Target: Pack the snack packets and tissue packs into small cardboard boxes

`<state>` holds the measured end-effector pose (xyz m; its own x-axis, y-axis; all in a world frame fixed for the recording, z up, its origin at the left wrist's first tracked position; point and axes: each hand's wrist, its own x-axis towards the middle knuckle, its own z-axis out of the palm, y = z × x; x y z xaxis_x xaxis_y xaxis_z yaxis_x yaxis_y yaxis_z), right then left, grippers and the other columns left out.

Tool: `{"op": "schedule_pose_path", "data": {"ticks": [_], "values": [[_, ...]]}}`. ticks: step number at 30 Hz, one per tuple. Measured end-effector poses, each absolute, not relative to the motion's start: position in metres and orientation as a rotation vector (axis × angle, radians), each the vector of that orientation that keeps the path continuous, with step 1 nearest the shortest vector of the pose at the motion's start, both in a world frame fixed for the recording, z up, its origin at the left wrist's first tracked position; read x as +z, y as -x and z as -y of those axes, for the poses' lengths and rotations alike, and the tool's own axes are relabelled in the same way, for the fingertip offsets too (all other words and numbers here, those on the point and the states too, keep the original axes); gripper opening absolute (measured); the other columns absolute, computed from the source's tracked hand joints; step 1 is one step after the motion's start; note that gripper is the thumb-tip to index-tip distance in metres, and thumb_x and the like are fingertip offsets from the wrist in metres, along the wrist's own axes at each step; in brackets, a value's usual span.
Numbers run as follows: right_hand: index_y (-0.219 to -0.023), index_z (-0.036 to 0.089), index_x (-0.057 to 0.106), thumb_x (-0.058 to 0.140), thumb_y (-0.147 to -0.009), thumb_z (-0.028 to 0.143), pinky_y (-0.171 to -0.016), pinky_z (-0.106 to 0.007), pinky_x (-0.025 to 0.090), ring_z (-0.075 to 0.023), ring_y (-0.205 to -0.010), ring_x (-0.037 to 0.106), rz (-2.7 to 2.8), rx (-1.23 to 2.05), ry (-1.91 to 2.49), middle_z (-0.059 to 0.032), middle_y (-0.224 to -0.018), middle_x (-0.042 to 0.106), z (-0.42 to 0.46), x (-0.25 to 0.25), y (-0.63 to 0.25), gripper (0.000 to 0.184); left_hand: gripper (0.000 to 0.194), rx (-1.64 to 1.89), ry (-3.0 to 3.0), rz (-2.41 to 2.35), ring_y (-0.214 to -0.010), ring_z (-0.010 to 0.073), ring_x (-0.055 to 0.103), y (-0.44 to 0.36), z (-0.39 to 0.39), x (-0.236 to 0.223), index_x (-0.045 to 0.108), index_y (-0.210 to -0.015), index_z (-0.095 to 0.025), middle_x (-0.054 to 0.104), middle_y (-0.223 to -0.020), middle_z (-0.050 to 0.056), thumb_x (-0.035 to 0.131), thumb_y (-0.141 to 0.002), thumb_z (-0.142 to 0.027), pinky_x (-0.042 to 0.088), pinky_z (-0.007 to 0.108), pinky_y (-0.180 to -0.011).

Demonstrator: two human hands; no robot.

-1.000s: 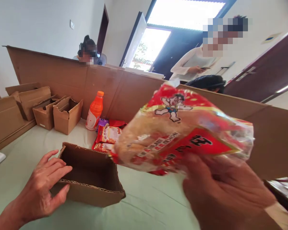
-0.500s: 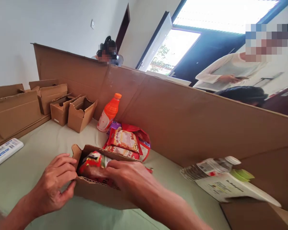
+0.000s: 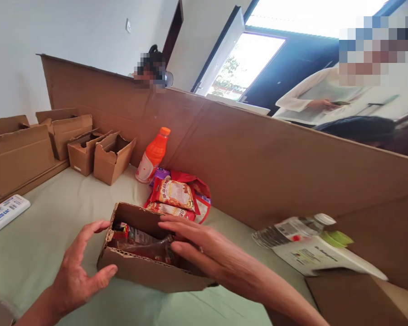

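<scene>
My left hand (image 3: 78, 267) stands open at the left end of a carton (image 3: 149, 274), thumb and fingers spread around its corner; whether a fingertip touches the rim, I cannot tell. My right hand (image 3: 204, 246) reaches over the right end, fingers extended and clamped on nothing visible, any contact inside hidden. The hands are apart, the carton between them, and the red-and-clear packet (image 3: 141, 236) lies within, below the rim.

With neither hand firmly gripping, an uneven push from the right could slide or tip the carton on the green cloth (image 3: 71, 203). The packet's loose film could catch on the ragged rim and tear, and a reach too far could topple the snack pile just beyond.

Counted from left to right: one white slab (image 3: 7, 215) with blue print, four open boxes (image 3: 20, 154), one orange bottle (image 3: 153, 155), one purple packet (image 3: 161, 174), at least two red snack packets (image 3: 175, 194), one long cardboard partition (image 3: 258, 167) across the far side, one clear bottle (image 3: 292, 231), one white container (image 3: 302, 258) beside a green cap (image 3: 338, 238), and one brown box (image 3: 347, 299) near right. Two people show beyond the partition.
</scene>
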<state>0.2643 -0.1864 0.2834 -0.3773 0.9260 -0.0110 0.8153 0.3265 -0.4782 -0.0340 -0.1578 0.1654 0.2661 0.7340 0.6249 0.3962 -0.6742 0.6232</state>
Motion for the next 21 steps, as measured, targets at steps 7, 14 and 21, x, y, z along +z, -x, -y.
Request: {"op": "schedule_pose_path", "data": {"ticks": [7,14,21], "values": [[-0.153,0.024,0.049,0.046,-0.101,0.061,-0.117,-0.049,0.043,-0.0283,-0.148,0.042,2.387,0.633,1.548,-0.0106,-0.161,0.041,0.180,0.258,-0.251,0.064,0.050,1.520,-2.309,-0.956,-0.109,0.0186,0.069,0.007,0.159,0.159,0.043,-0.145,-0.023,0.074,-0.105,0.005,0.059,-0.099,-0.032,0.056,0.032,-0.102],[-0.118,0.024,0.074,0.052,-0.102,0.048,-0.091,-0.036,0.063,-0.0250,-0.106,0.074,2.003,0.065,1.567,-0.0105,-0.119,0.076,0.223,0.261,-0.280,0.037,0.049,1.497,-2.242,-0.931,-0.107,0.0157,0.070,0.009,0.154,0.157,0.043,-0.145,-0.020,0.076,-0.100,0.003,0.058,-0.097,-0.022,0.052,0.029,-0.106],[-0.135,0.022,0.065,0.057,-0.097,0.058,-0.085,-0.036,0.064,-0.0262,-0.104,0.075,2.004,0.298,1.662,-0.0122,-0.120,0.075,0.241,0.220,-0.274,0.053,0.018,1.409,-2.266,-0.820,-0.118,0.0158,0.064,0.012,0.150,0.171,0.063,-0.104,-0.024,0.076,-0.104,0.003,0.057,-0.091,-0.013,0.053,0.026,-0.103]]}}
